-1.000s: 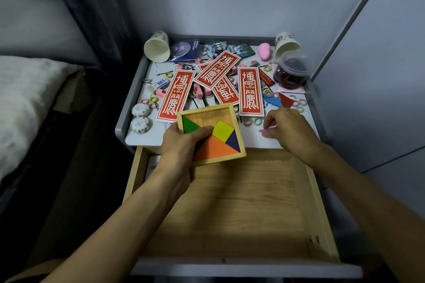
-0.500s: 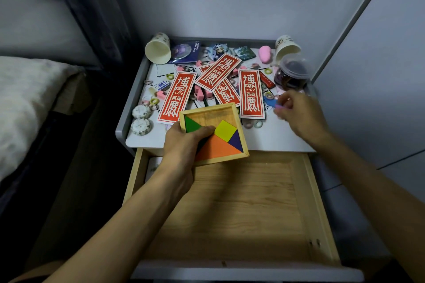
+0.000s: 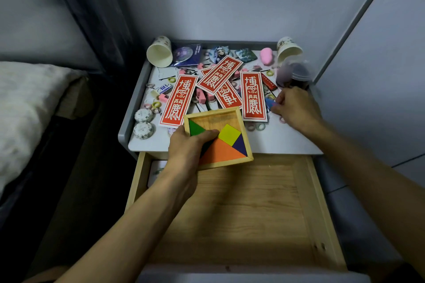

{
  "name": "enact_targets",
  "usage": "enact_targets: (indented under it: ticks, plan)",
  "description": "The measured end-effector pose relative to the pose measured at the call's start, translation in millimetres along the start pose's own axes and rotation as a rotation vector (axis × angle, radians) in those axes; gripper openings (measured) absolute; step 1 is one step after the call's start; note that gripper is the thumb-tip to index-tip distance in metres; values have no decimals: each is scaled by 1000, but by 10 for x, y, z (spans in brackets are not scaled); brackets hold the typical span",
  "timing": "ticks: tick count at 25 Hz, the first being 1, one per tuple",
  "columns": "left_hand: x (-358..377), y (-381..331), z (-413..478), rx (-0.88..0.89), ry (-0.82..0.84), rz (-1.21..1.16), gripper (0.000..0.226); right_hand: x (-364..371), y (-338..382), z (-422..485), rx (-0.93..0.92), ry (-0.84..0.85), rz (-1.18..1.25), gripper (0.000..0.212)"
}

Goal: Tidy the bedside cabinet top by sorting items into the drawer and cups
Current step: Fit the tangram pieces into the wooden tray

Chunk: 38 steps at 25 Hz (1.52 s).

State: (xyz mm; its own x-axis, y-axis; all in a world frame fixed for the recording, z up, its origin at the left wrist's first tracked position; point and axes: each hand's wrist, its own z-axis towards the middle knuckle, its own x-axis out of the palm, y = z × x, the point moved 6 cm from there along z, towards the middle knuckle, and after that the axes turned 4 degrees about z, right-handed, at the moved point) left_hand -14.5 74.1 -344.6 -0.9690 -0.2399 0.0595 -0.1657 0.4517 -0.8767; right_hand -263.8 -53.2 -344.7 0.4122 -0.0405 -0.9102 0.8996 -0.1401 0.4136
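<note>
My left hand (image 3: 188, 147) grips a wooden tangram tray (image 3: 216, 117) at its left side, thumb on the coloured pieces, holding it over the front edge of the cabinet top (image 3: 276, 142). My right hand (image 3: 296, 108) reaches onto the right part of the top, fingers curled on a blue tangram piece (image 3: 269, 103); a pink piece may be tucked under the fingers. The wooden drawer (image 3: 241, 209) stands pulled open below. Two paper cups lie on their sides at the back: one at the left (image 3: 159, 53), one at the right (image 3: 288, 49).
Several red cards (image 3: 178, 101) with white characters cover the middle of the top, among erasers, small rings, hairpins and badges. Two round tins (image 3: 143, 123) sit at the left edge. A lidded plastic jar (image 3: 294, 73) stands back right. Bed at left, wall at right.
My right hand has moved from the front of the cabinet top back and to the right, onto the blue piece near the jar. The left hand and tray have stayed in place.
</note>
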Motion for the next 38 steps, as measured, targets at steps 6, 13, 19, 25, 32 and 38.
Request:
enact_targets:
  ticks: [6, 13, 19, 25, 32, 38]
  plan:
    - [51, 61, 25, -31, 83, 13, 22, -352, 88, -376, -32, -121, 4, 19]
    - [220, 139, -63, -48, 203, -17, 21, -304, 758, -953, -366, 146, 528, 11]
    - [255, 135, -43, 6, 223, -16, 21, -156, 893, -1038, -489, 66, 329, 12]
    - [232, 164, -12, -20, 202, -63, 23, -199, 860, -1007, -467, 22, 430, 17]
    - [212, 154, -37, -42, 200, -75, 26, -305, 735, -1000, -436, -14, 516, 15]
    - [179, 164, -5, -43, 132, -62, 21, -273, 697, -988, -416, 12, 527, 14]
